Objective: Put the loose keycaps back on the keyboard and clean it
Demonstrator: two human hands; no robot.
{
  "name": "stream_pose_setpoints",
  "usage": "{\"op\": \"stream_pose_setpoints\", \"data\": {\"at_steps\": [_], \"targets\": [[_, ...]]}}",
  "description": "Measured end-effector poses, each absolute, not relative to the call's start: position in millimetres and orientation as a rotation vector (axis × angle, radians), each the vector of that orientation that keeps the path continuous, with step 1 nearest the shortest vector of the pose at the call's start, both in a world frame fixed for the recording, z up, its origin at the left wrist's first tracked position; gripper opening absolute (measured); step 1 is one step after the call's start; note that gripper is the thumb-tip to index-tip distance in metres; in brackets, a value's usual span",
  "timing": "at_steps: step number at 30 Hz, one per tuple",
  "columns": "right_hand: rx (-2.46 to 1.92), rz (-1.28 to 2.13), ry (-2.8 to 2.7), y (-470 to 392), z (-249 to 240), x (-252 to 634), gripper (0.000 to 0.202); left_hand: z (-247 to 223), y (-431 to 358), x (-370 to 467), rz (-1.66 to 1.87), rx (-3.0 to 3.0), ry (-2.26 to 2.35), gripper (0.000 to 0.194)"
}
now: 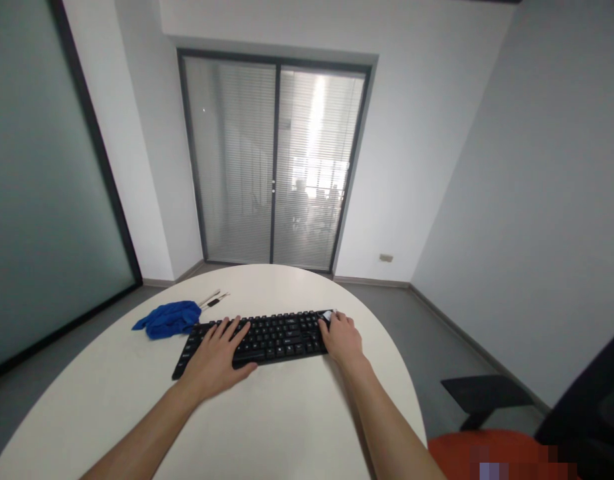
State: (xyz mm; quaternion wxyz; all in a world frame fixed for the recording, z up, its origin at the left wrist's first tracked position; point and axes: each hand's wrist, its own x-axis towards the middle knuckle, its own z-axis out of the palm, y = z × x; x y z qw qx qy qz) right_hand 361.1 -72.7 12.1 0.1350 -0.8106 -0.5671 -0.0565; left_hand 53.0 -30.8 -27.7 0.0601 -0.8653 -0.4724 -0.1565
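Observation:
A black keyboard [281, 337] lies on the round white table in front of me. My left hand [215, 357] rests on its left part with the fingers spread and the thumb along the near edge. At the keyboard's right end, my right hand [343, 337] is closed, thumb and fingers pinching a small white piece [328, 315] against the keys. What this piece is made of is too small to make out. Beyond my left hand lies a crumpled blue cloth [171, 320], close to the keyboard's far left corner.
Thin white sticks [209, 297] and a small black item [213, 303] lie beside the cloth. The table [287, 427] has a curved edge. To the right stands a chair with a red seat [479, 443] and a black armrest [487, 393]. A glazed partition with blinds [231, 167] is behind.

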Motion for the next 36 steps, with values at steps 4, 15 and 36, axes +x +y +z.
{"op": "stream_pose_setpoints", "data": {"at_steps": [4, 15, 36], "targets": [[-2.386, -0.159, -1.610, -73, 16, 358, 0.047, -29, -31, 52, -0.487, -2.618, -1.424, 0.087], [-2.352, -0.113, -1.684, -75, 17, 374, 0.041, -28, -31, 52, -0.470, -2.631, -1.427, 0.087], [-2.420, -0.096, -1.607, -83, 29, 379, 0.036, -26, -32, 52, -0.465, -2.657, -1.443, 0.088]]}}
